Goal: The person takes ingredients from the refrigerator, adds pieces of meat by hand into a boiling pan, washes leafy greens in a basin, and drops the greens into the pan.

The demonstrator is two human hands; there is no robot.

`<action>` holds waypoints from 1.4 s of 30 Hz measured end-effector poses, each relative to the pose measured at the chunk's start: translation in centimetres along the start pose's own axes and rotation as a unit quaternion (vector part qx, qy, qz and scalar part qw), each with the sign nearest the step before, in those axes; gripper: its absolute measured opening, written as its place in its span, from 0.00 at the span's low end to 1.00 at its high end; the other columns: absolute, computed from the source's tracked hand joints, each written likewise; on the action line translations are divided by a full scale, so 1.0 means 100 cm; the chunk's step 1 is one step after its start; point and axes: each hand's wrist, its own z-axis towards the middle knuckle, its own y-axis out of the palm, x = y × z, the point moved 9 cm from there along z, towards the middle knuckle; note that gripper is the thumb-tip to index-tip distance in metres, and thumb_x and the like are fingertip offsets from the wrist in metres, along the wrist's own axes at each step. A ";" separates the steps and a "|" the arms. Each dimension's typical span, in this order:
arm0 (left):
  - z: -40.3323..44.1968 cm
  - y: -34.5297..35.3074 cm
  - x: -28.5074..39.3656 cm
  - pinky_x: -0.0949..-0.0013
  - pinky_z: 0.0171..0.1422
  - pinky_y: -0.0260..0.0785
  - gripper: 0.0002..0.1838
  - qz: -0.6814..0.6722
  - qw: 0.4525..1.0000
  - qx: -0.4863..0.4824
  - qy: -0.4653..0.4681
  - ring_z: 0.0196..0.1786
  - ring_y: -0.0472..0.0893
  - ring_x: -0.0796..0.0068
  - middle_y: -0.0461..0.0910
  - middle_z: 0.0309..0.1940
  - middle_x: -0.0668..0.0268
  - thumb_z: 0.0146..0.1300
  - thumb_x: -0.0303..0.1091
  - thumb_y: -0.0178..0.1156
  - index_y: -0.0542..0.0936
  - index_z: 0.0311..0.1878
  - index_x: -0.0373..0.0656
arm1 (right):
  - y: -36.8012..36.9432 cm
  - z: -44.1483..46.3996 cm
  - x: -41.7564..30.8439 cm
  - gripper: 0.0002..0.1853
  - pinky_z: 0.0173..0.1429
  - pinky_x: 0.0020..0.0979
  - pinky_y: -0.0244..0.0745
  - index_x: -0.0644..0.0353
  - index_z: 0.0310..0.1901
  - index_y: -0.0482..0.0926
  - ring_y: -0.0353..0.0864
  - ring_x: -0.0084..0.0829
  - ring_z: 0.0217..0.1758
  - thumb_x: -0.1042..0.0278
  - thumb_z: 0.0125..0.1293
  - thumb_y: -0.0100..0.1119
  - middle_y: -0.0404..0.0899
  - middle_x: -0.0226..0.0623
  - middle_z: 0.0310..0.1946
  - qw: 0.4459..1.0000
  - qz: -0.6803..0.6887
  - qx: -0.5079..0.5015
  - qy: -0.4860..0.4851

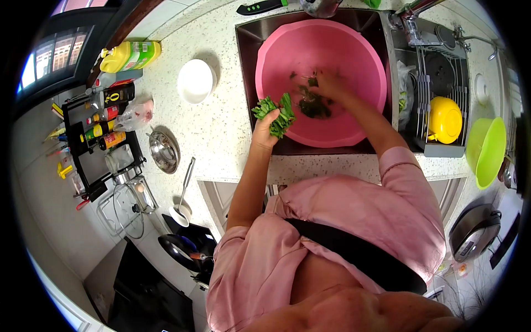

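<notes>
My left hand (267, 128) is closed around a bunch of leafy greens (281, 114) at the near left rim of a large pink basin (354, 47). The basin sits in the dark sink (247, 47). Inside it, loose dark green leaves (315, 106) lie in what looks like water. My right hand (331, 86) reaches down into the basin beside these leaves. Its fingers are blurred and partly hidden, so their grip does not show.
A white bowl (196, 81) and a metal bowl (164, 151) stand on the left counter. A black-handled knife (261, 7) lies behind the sink. The faucet (410, 27), dish rack with yellow pot (445, 120) and green basin (486, 152) are on the right.
</notes>
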 end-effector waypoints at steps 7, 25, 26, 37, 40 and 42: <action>-0.009 -0.005 0.001 0.65 0.34 0.70 0.14 0.016 1.000 -0.005 0.015 0.38 0.79 0.63 0.78 0.40 0.62 0.56 0.33 0.61 0.73 0.46 0.44 | 0.062 -0.017 -0.055 0.30 0.52 0.47 0.69 0.60 0.58 0.64 0.70 0.49 0.54 0.61 0.54 0.60 0.64 0.54 0.55 0.976 -0.214 0.017 -0.027; -0.019 -0.006 -0.004 0.65 0.33 0.71 0.16 -0.001 1.000 -0.003 0.011 0.36 0.79 0.64 0.78 0.37 0.62 0.55 0.33 0.62 0.73 0.47 0.42 | -0.015 -0.004 0.033 0.27 0.45 0.45 0.71 0.57 0.51 0.69 0.77 0.47 0.43 0.52 0.53 0.60 0.76 0.51 0.42 0.984 -0.135 0.051 0.102; -0.020 -0.006 -0.005 0.64 0.32 0.72 0.14 -0.011 1.000 -0.005 0.009 0.34 0.79 0.65 0.78 0.36 0.62 0.55 0.31 0.62 0.74 0.45 0.40 | -0.002 -0.012 0.022 0.29 0.45 0.45 0.71 0.56 0.52 0.68 0.77 0.47 0.42 0.50 0.51 0.62 0.76 0.51 0.42 0.977 -0.182 0.053 0.098; -0.022 -0.010 -0.002 0.66 0.35 0.70 0.17 0.013 1.000 0.012 0.020 0.37 0.79 0.63 0.78 0.39 0.60 0.55 0.35 0.61 0.73 0.48 0.42 | 0.108 -0.039 -0.033 0.17 0.44 0.44 0.72 0.64 0.44 0.75 0.77 0.47 0.40 0.65 0.52 0.58 0.77 0.52 0.38 0.983 -0.086 -0.160 -0.039; -0.016 -0.013 -0.001 0.67 0.35 0.69 0.18 0.019 0.999 0.024 0.020 0.38 0.79 0.63 0.78 0.39 0.60 0.55 0.36 0.61 0.73 0.47 0.41 | 0.097 -0.049 -0.039 0.16 0.40 0.42 0.74 0.63 0.44 0.74 0.78 0.42 0.33 0.73 0.52 0.54 0.78 0.46 0.33 0.966 0.085 -0.242 -0.027; -0.013 -0.013 -0.001 0.64 0.39 0.72 0.18 0.037 0.999 0.015 0.009 0.39 0.79 0.63 0.78 0.39 0.60 0.55 0.34 0.62 0.73 0.47 0.40 | 0.083 -0.049 -0.040 0.15 0.41 0.41 0.74 0.63 0.45 0.74 0.78 0.37 0.32 0.78 0.52 0.52 0.77 0.45 0.31 0.939 0.234 -0.251 0.010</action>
